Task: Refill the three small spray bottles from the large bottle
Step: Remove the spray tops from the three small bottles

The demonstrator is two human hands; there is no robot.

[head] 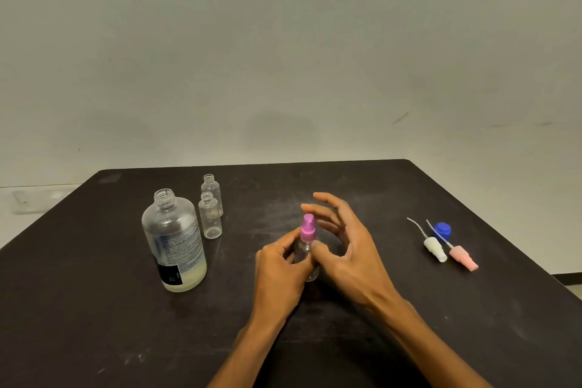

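On the dark matte table (94,309) we saw, furthest left, the large clear plastic bottle (174,246) standing upright and uncapped, with a printed label and a shallow layer of pale liquid at its bottom. Just right of it stood two small clear plastic bottles, both open-necked: the nearer one (210,216) and the farther one (213,194) close behind it. At the centre, our left hand (283,264) gripped the body of the third small clear bottle (307,257), fingers curled round it, holding it upright on the table. Its purple spray top (307,228) rose above the fingers. Our right hand (346,249) arched over from the right, thumb beside the bottle's neck, fingers spread and loosely bent past the top, clasping nothing. Well to the right lay a white spray head (436,249), a pink spray head (463,258) and a blue cap (443,229) just behind them.
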